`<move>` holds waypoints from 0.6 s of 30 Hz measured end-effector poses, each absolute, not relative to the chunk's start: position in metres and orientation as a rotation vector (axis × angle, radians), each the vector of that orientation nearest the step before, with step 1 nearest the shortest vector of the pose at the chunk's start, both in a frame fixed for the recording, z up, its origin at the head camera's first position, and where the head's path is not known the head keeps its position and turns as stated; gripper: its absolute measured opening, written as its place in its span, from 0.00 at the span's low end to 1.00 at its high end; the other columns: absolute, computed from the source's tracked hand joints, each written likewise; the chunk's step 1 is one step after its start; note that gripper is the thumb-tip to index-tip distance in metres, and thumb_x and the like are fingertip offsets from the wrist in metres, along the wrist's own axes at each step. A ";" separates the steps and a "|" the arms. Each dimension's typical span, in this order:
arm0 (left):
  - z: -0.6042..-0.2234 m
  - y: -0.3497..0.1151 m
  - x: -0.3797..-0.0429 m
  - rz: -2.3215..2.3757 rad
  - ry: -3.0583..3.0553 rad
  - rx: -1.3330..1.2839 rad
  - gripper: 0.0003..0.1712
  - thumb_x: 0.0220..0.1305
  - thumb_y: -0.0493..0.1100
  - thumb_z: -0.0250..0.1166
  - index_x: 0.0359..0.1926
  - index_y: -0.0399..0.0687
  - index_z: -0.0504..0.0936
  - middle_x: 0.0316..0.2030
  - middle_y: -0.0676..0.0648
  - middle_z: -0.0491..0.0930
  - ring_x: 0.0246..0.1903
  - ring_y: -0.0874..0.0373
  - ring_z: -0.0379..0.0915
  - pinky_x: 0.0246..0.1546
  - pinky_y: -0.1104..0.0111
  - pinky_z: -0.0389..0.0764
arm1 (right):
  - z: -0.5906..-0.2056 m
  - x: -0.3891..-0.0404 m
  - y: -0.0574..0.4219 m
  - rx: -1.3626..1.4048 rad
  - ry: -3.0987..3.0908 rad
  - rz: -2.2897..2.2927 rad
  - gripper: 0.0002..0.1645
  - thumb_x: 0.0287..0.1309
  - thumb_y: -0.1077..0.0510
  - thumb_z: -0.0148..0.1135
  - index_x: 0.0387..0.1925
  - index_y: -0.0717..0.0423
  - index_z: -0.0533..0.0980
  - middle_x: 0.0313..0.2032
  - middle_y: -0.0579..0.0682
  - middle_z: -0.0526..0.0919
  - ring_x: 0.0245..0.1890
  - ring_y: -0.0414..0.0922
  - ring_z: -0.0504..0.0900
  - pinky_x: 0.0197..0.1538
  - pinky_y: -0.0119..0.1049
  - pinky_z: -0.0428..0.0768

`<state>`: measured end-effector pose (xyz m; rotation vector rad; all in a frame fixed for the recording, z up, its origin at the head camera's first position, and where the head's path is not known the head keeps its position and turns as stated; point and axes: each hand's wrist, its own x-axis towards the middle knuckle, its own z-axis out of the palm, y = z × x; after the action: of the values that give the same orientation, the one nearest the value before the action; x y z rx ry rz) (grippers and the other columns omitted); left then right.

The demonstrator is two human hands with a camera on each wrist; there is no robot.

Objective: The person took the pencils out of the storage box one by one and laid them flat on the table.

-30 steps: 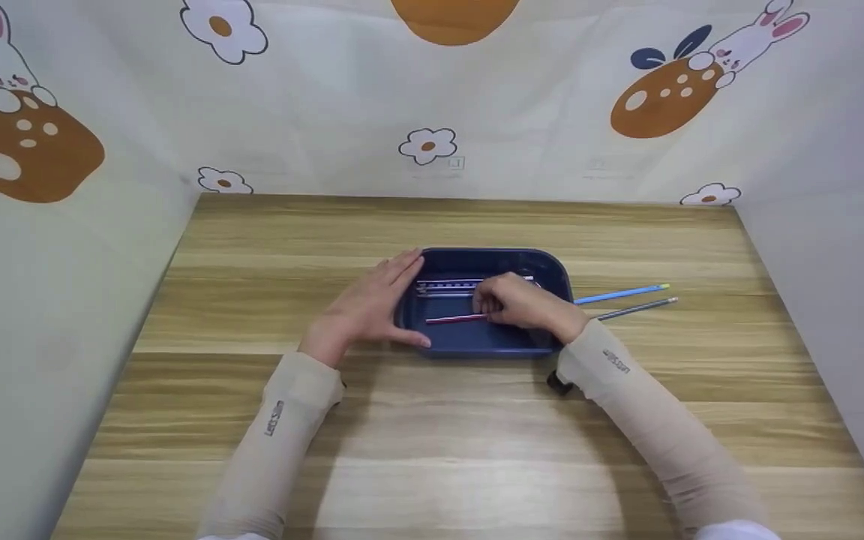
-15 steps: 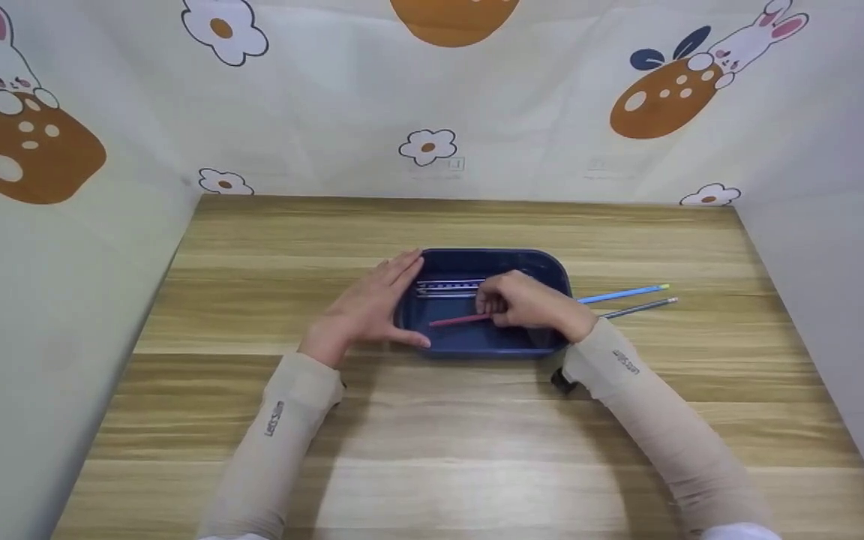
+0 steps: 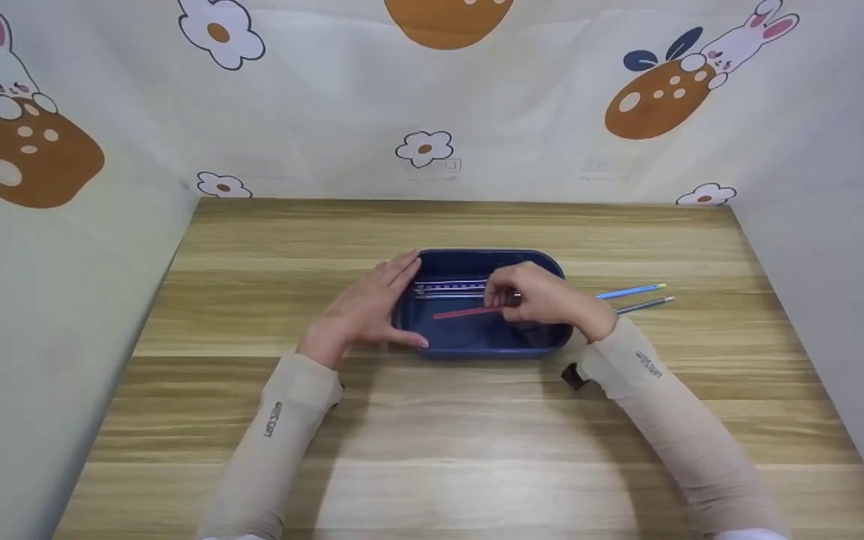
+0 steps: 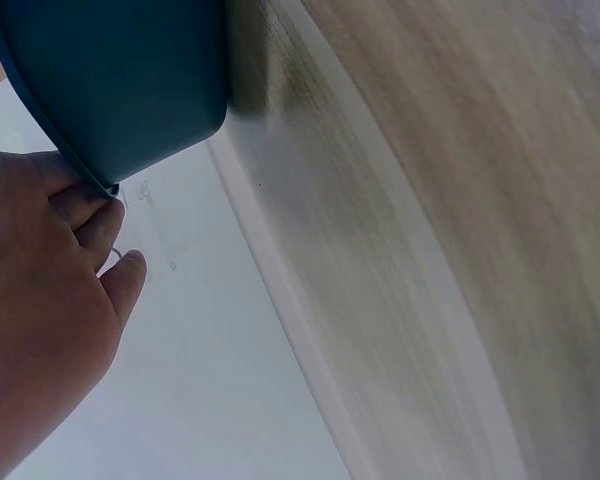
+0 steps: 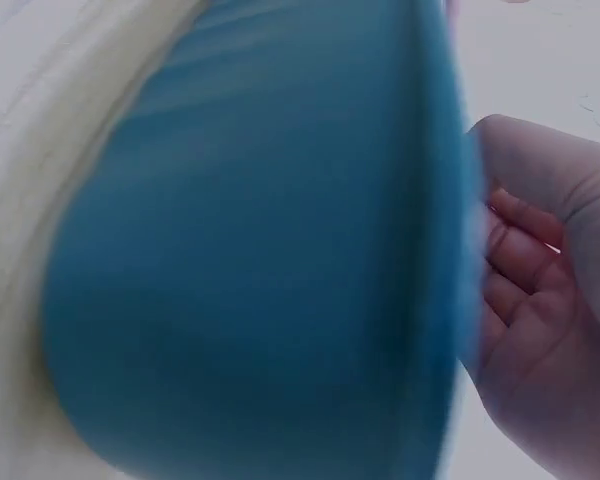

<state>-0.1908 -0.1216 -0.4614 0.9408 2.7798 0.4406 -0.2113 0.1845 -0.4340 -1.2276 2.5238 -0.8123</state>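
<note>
A dark blue rectangular tray stands on the wooden table. My left hand rests against its left end, thumb and fingers spread along the rim; the left wrist view has those fingers right at the tray's edge. Over the tray's inside, my right hand pinches a red pencil near its right end, and the pencil's other end points left. Several pencils lie side by side along the tray's far side, partly covered by the right hand. The tray wall hides the fingertips in the right wrist view.
Right of the tray, a blue pencil and a grey pencil lie on the wooden table, their left ends behind the right hand. A printed curtain encloses the table at the back and sides.
My right hand has moved to the right and slightly away from me, lifting the red pencil from the tray floor. The left hand has stayed in place.
</note>
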 end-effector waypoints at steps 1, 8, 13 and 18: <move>-0.461 -0.121 -0.191 0.441 2.780 0.944 0.75 0.43 0.79 0.69 0.80 0.44 0.44 0.81 0.45 0.39 0.80 0.50 0.37 0.81 0.56 0.44 | -0.432 -0.211 0.186 -1.241 2.527 -0.821 0.12 0.49 0.70 0.61 0.35 0.55 0.83 0.33 0.50 0.86 0.32 0.42 0.81 0.36 0.41 0.85; -0.462 -0.121 -0.191 0.447 2.775 0.958 0.75 0.44 0.78 0.69 0.80 0.43 0.44 0.81 0.45 0.39 0.80 0.51 0.37 0.81 0.57 0.43 | -0.420 -0.207 0.195 -1.208 2.514 -0.881 0.12 0.50 0.71 0.61 0.36 0.58 0.82 0.35 0.52 0.86 0.34 0.45 0.83 0.40 0.47 0.87; -0.461 -0.122 -0.190 0.450 2.767 0.947 0.75 0.44 0.78 0.69 0.80 0.44 0.43 0.81 0.46 0.38 0.80 0.52 0.36 0.82 0.57 0.43 | -0.410 -0.204 0.200 -1.155 2.530 -0.894 0.12 0.51 0.70 0.62 0.38 0.58 0.82 0.37 0.52 0.86 0.36 0.44 0.83 0.42 0.44 0.86; -0.459 -0.122 -0.190 0.448 2.766 0.948 0.75 0.45 0.77 0.70 0.80 0.43 0.43 0.81 0.44 0.40 0.80 0.50 0.36 0.81 0.56 0.43 | -0.400 -0.203 0.209 -1.111 2.586 -0.890 0.13 0.49 0.70 0.63 0.38 0.56 0.82 0.34 0.49 0.86 0.35 0.42 0.82 0.41 0.44 0.85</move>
<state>-0.1901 -0.1223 -0.4588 0.9481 2.7656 0.4478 -0.2026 0.2085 -0.4003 -1.1109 2.5864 -0.8898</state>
